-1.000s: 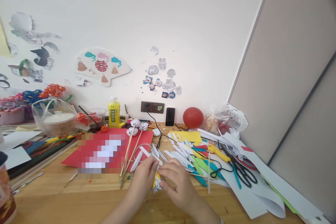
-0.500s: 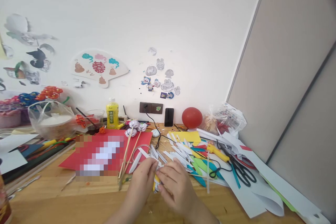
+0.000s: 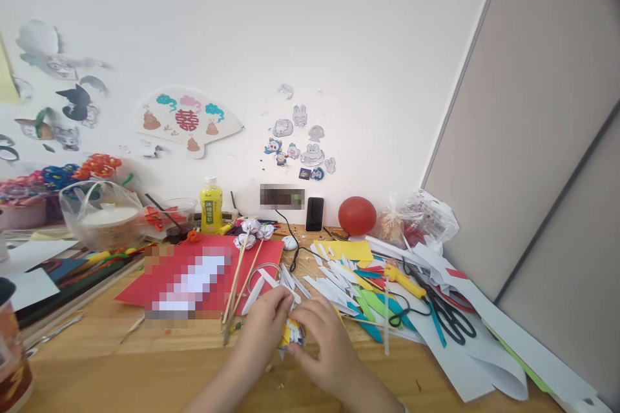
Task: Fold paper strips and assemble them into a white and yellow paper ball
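My left hand (image 3: 265, 326) and my right hand (image 3: 325, 343) meet over the front of the wooden table. Between them is a small folded yellow-and-white paper piece (image 3: 293, 333), mostly covered by my fingers. The left thumb and forefinger pinch it from the left side; the right fingers curl round it from the right. Just beyond my hands lie loose white paper strips (image 3: 334, 284). Left of them, paper flowers (image 3: 249, 232) on thin wooden sticks rest across a red sheet (image 3: 194, 246).
A yellow glue gun (image 3: 404, 281) with a black cord and black-handled scissors (image 3: 453, 319) lie at right among paper sheets. At the back stand a yellow drink bottle (image 3: 211, 206), a phone (image 3: 314, 214) and a red balloon (image 3: 357, 215). A cup (image 3: 12, 348) stands at the left edge.
The view has shifted slightly, bringing more of the cup in at left. My right fingers have opened out a little from the paper piece, and more of its yellow and white shows.
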`<state>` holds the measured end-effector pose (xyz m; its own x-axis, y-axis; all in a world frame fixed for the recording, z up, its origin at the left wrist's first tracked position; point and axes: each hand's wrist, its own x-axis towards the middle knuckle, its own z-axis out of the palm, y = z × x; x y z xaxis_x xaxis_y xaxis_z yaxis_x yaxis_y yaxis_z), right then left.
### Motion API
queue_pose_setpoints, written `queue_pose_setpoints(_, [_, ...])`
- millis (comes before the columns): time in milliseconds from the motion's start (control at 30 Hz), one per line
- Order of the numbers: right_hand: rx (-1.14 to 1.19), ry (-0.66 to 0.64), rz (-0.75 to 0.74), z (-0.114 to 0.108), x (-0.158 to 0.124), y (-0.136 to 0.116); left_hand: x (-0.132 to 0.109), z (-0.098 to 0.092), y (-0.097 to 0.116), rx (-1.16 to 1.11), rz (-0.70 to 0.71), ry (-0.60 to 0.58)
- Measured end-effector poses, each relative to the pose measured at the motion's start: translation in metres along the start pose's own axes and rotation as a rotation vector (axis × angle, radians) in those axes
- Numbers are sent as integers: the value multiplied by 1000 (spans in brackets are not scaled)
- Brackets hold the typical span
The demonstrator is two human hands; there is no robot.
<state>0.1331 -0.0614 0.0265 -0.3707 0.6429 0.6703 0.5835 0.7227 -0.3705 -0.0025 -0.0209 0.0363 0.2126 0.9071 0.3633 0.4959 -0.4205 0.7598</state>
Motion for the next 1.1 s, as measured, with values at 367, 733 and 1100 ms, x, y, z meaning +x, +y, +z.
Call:
queue_pose_setpoints(367, [-10, 96, 31, -11, -1, -1, -7, -6, 7, -124, 66, 201])
queue_pose_setpoints(733, [-168, 140, -128, -14, -5, -9, -18, -10, 11, -96, 217, 302])
queue_pose_setpoints(1100, [-285, 233, -223, -8, -4, -10, -20, -6, 12, -2, 268, 209])
